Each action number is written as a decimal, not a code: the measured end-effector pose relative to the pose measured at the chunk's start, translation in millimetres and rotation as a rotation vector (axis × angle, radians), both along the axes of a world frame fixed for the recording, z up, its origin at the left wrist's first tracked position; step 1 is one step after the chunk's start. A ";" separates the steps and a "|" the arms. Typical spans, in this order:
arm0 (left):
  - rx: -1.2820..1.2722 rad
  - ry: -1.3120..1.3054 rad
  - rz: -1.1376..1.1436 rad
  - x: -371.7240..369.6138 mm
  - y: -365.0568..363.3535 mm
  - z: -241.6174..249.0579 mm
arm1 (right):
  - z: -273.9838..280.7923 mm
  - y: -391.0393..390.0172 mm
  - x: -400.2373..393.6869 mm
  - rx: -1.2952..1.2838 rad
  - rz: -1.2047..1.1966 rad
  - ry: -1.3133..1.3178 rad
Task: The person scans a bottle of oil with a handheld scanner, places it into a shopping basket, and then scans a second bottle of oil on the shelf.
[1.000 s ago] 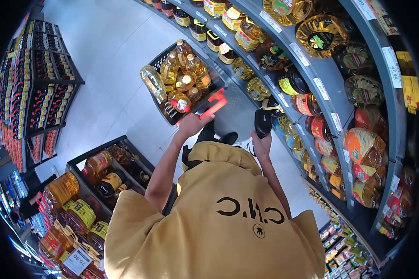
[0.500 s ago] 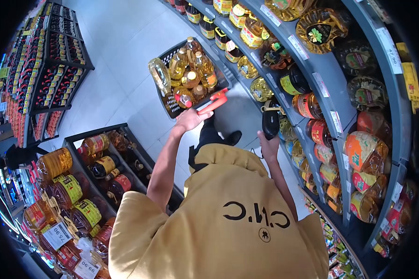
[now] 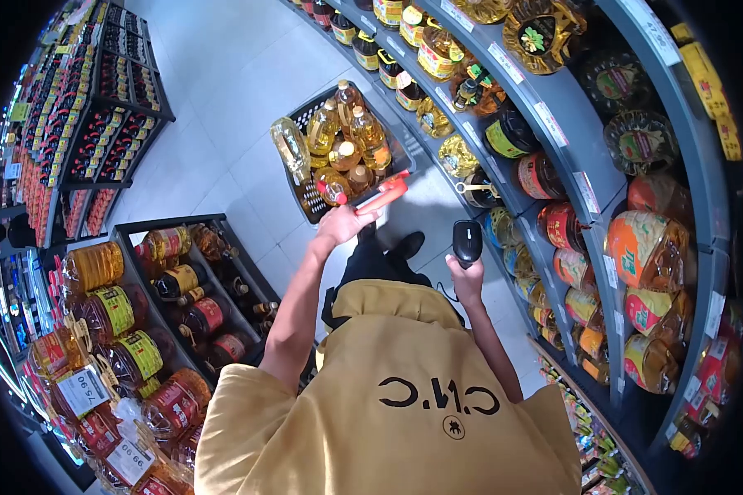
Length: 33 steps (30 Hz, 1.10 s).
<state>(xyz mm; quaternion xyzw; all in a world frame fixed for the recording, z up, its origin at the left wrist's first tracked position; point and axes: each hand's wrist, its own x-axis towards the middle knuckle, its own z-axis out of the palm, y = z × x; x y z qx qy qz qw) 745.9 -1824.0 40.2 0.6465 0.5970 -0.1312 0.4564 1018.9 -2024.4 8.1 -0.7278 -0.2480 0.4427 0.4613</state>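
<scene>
My left hand is closed around the red handle of a dark basket. Several bottles of golden oil are packed inside the basket, and one clear-yellow bottle leans over its left side. My right hand grips a black handheld scanner, which points away from my body beside the right shelf. Part of a cord shows below that hand. My fingers are partly hidden by the handle and the scanner.
Bottles of oil and dark sauce line the curved shelves on the right. At lower left is a display of large oil bottles with price cards. A sauce rack stands at upper left on the pale tiled floor.
My right hand and the scanner have moved left, away from the shelf bottles. The basket and my left hand sit slightly lower in view, and the camera view has shifted a little.
</scene>
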 end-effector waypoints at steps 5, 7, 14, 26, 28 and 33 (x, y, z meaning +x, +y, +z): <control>0.058 -0.032 0.049 8.5 -30.5 -7.5 | -5.3 -18.4 -5.4 0.134 0.021 -0.101; 0.007 -0.014 0.025 15.6 -38.4 1.8 | -3.1 -21.8 -12.0 0.190 -0.002 -0.150; -0.005 -0.089 -0.013 21.6 -60.5 0.6 | -8.4 -46.0 -41.9 0.040 -0.102 -0.225; 0.059 -0.078 -0.057 22.3 -70.5 -10.1 | 39.3 -102.8 -111.1 -0.090 -0.276 -0.312; 0.097 -0.083 -0.070 21.3 -71.8 -6.8 | 52.0 -100.4 -109.7 -0.136 -0.313 -0.222; 0.302 -0.089 -0.175 35.1 -74.3 10.8 | 33.7 -105.2 -102.7 -0.102 -0.306 -0.286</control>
